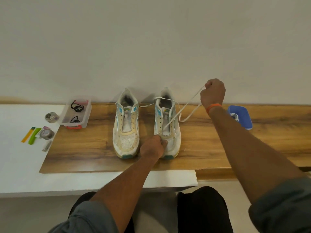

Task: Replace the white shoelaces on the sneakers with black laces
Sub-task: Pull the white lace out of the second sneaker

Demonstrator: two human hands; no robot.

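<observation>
Two white sneakers stand side by side on a wooden board (210,148), toes toward me. The left sneaker (126,125) has bare eyelets. My left hand (154,146) grips the toe of the right sneaker (168,121) and holds it down. My right hand (212,92) is raised to the right of that shoe and grips the white lace (182,109), pulled taut from a low eyelet. The rest of the lace loops over the board and across the shoe's collar. Black laces (77,107) lie in a clear plastic box (75,111) at the left.
The board lies on a white table (20,158) against a wall. Left of the box are two small metal tins (51,117), a green and a yellow stick (31,135) and a small wrapped item. A blue lidded container (240,116) sits at the right.
</observation>
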